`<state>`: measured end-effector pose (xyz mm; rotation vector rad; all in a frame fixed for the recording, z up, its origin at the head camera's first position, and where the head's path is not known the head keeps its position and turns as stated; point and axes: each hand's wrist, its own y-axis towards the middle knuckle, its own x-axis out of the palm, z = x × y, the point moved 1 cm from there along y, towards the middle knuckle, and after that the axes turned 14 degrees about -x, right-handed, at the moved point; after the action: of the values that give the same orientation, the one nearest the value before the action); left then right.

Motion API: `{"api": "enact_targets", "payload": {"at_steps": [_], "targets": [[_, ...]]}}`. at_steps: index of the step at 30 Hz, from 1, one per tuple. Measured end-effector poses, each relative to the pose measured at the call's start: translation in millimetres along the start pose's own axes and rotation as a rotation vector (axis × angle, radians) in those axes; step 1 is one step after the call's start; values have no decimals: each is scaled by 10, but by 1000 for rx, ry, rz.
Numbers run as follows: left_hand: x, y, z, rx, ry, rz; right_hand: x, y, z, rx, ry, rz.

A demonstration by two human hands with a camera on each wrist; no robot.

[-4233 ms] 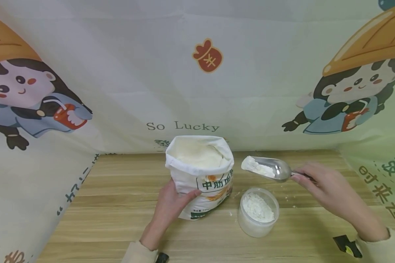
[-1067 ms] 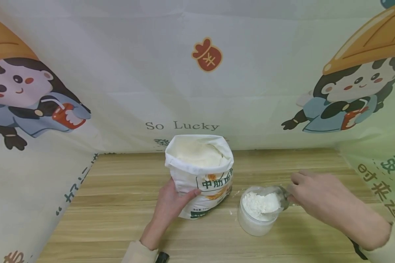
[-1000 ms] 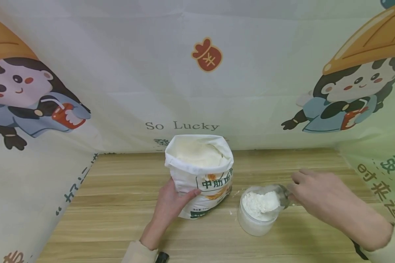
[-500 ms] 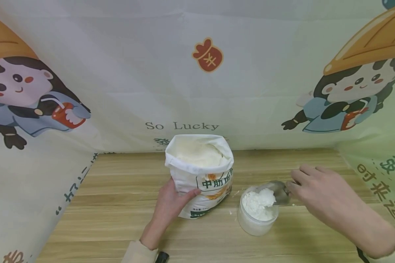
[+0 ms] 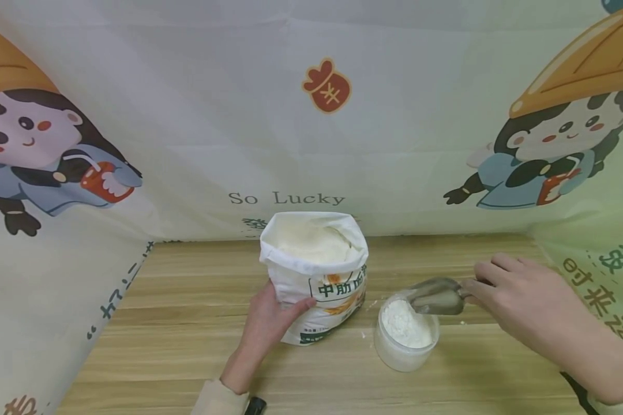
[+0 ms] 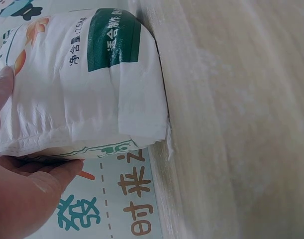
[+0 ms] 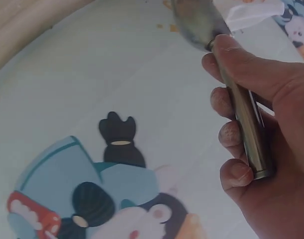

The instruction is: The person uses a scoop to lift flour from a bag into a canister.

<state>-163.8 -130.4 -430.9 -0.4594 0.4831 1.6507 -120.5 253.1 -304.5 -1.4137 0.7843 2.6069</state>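
My left hand grips the side of an open white flour bag, thumb on the printed front. In the left wrist view, the fingers reach behind the bag. The bag stands upright, nearly full of flour. My right hand holds a metal scoop by its handle; the right wrist view shows fingers curled round the handle. Over the right rim of a clear round jar, the scoop is tilted with its lip toward the flour inside. No load shows on the scoop.
A wooden tabletop carries the bag and jar, with specks of flour around them. Behind it hangs a printed cloth backdrop, which also covers both sides.
The loaded scoop came down from beside the bag and tipped its flour into the jar. It has since drawn up and right. The left hand and bag have stayed put.
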Motion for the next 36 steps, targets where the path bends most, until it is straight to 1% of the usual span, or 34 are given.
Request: {"api": "enact_targets", "payload": {"at_steps": [2,4,6,8,10,13,16,17,20,24,27,30,34,36], "targets": [[3,2,2,-3,1,0,35,-72,29,41,32,32],[7,6,0,-9,0,-2,76,-160,53,86,63,46],[11,8,4,-11,-3,-3,128,-259,71,140,109,34],[15,11,4,-15,-5,-2,181,-361,87,201,171,0],[16,13,5,-8,-5,-2,246,-458,96,243,231,-15],[15,17,-1,-2,-6,-2,358,-581,103,283,315,25],[15,18,-8,-2,-10,-7,485,-663,87,323,368,104],[15,20,-9,-4,-11,-8,524,-684,79,350,388,118],[15,21,-5,-11,-14,-9,648,-735,53,448,434,123],[10,19,2,-9,-10,-5,801,-795,21,564,484,98],[10,14,-4,-6,-11,-4,890,-828,-1,602,504,74],[8,5,-3,-3,-15,-5,947,-844,-7,633,520,2],[9,7,-2,-7,-20,-5,983,-858,-6,681,571,-105],[12,8,-4,-9,-16,-3,997,-869,-11,687,592,-126]]}}
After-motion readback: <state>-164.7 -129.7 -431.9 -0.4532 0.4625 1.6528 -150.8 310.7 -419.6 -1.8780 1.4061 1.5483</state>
